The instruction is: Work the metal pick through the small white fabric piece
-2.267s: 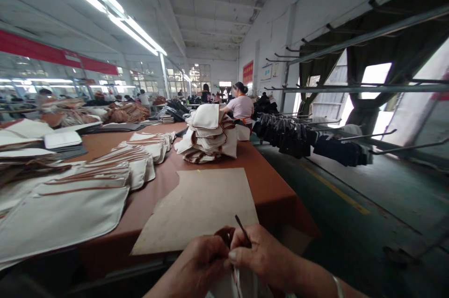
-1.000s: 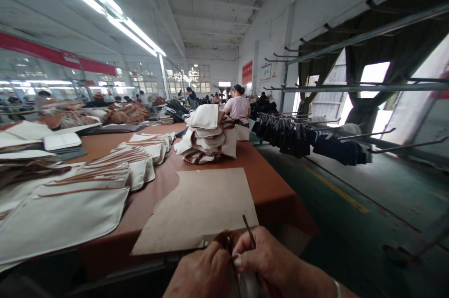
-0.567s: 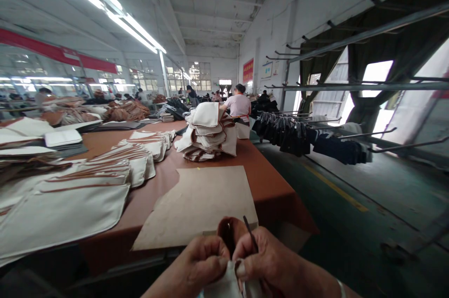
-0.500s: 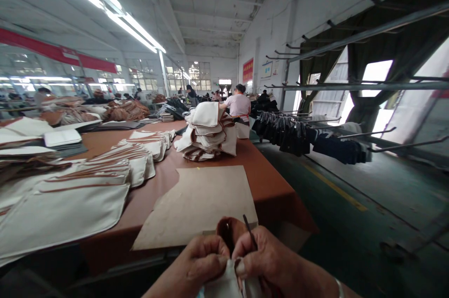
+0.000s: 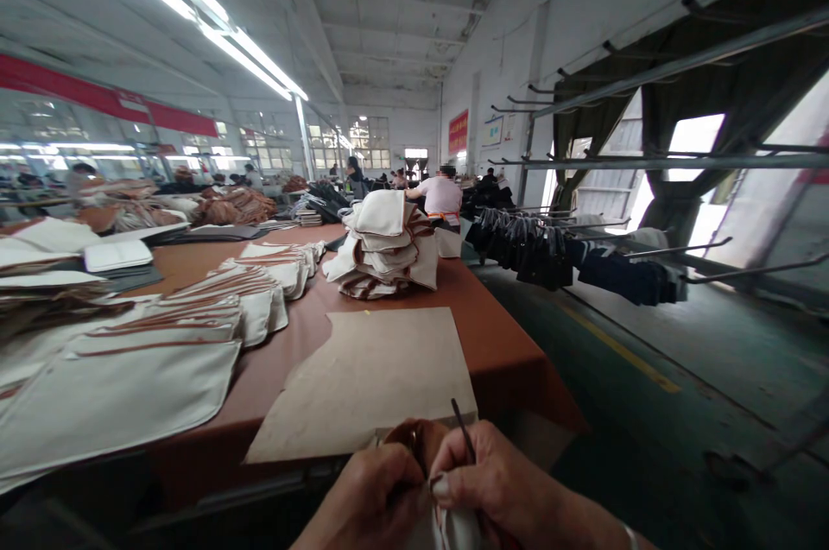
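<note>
At the bottom of the view I hold a white piece with brown edging, leather or cloth. My left hand is closed on its left side, its fingertips partly hidden. My right hand pinches the upper edge between thumb and forefinger. A thin dark stick-like tool also rests in that hand, its upper end pointing up past the knuckles. Just beyond my fingers curves a brown flap with a small shiny spot, seemingly part of the same piece. The lower part of the piece is in shadow.
In front lies a beige board on the brown-covered table. White brown-edged panels overlap on the left; a stack of them stands farther back. A rack holds dark pieces at right. A person works beyond the table.
My left hand has turned and shifted slightly down and right, covering more of the white piece. The brown flap has tipped lower and left. My right hand has hardly moved.
</note>
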Demonstrator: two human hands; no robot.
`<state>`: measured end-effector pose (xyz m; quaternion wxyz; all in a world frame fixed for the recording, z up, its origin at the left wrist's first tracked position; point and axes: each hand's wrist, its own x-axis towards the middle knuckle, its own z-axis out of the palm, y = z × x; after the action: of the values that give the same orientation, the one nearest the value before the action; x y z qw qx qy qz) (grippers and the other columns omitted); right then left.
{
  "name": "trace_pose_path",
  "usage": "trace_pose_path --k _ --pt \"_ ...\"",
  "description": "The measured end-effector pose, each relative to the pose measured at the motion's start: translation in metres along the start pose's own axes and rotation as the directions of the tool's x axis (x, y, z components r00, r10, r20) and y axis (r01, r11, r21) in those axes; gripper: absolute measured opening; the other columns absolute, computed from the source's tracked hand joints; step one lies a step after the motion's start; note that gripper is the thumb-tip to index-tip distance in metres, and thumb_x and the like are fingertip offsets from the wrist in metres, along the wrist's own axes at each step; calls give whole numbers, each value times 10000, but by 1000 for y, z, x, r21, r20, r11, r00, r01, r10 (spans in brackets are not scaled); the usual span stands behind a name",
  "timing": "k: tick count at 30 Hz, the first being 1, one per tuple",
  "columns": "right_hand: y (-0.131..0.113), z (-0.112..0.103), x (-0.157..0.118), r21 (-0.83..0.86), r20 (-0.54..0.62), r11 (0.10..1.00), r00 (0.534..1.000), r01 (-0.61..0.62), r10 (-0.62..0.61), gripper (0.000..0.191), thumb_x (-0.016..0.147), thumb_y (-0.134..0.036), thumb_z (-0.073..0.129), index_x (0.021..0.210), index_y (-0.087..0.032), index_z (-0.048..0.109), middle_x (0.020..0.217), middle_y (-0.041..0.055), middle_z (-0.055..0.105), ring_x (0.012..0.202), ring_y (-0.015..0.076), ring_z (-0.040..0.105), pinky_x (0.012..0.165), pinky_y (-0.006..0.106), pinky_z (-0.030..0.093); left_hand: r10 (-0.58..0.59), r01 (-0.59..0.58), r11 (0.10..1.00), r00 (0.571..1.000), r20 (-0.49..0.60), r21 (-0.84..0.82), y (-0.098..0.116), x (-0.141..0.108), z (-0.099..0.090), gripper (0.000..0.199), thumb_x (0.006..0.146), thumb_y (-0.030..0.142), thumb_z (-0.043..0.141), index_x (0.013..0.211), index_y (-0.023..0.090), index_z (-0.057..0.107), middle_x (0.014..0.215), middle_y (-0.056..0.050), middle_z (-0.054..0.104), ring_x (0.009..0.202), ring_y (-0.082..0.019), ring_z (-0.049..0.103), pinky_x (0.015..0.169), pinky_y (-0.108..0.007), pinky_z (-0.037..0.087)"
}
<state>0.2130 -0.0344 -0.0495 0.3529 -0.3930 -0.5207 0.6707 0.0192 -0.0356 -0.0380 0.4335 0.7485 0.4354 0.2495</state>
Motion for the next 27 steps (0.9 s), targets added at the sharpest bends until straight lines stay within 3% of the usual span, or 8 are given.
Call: trace_pose_path --k 3,6,10,12,15,18,22,27 --pt "-4 0 -3 -58 -17 998 1000 -10 9 160 589 -235 700 690 -112 680 638 -7 601 518 73 447 483 196 301 100 -98 993 995 -27 60 -4 -1 2 291 909 315 408 660 175 463 694 5 477 644 -120 395 576 -233 298" --pt "-6 -1 -5 -79 -45 996 998 -43 39 163 599 -241 701 703 -116 677 596 -24 575 493 65 413 474 198 283 140 -119 977 984 -108 178 -7 -1 0 252 897 230 404 657 177 458 637 25 464 594 -106 377 561 -228 288" --pt "-3 -2 -4 31 -34 996 996 -86 87 186 587 -243 678 719 -113 683 581 -8 591 477 68 420 466 196 269 160 -127 975 971 -177 185 -11 -6 -3 257 948 256 418 718 184 506 668 23 520 617 -110 456 584 -204 358" --pt "0 -3 -4 95 -39 990 994 -101 105 201 563 -223 661 723 -105 694 605 10 616 480 70 436 457 194 268 239 -192 956 949 -205 223 -13 -9 -4 211 963 256 439 793 187 544 743 6 574 671 -118 524 631 -199 412" --pt "1 -3 -3 97 -59 988 991 -117 123 252 570 -219 650 776 -102 735 580 -5 598 428 59 397 415 199 225 453 -357 851 870 -194 384 -20 -14 -2 104 953 174 474 927 189 573 880 -35 622 783 -135 600 712 -211 473" --pt "1 -2 -3 100 -42 991 995 -86 91 289 575 -206 641 810 -95 767 566 -9 580 425 58 394 420 199 242 624 -451 675 771 -128 584 -25 -15 1 190 915 89 505 1061 181 583 965 -72 662 843 -160 643 725 -230 510" --pt "0 1 -3 141 -46 986 995 -84 92 278 545 -193 645 768 -84 772 606 15 599 532 82 471 491 186 320 753 -463 491 651 -93 738 -24 -11 3 215 887 56 494 1020 179 610 862 -46 694 729 -166 654 651 -252 523" --pt "3 0 -4 145 -26 986 996 -81 86 255 566 -185 640 772 -98 762 578 -11 561 508 75 452 466 184 293 804 -410 368 591 -64 835 -21 -5 9 211 910 75 436 902 193 611 770 -7 687 651 -155 660 606 -262 517"
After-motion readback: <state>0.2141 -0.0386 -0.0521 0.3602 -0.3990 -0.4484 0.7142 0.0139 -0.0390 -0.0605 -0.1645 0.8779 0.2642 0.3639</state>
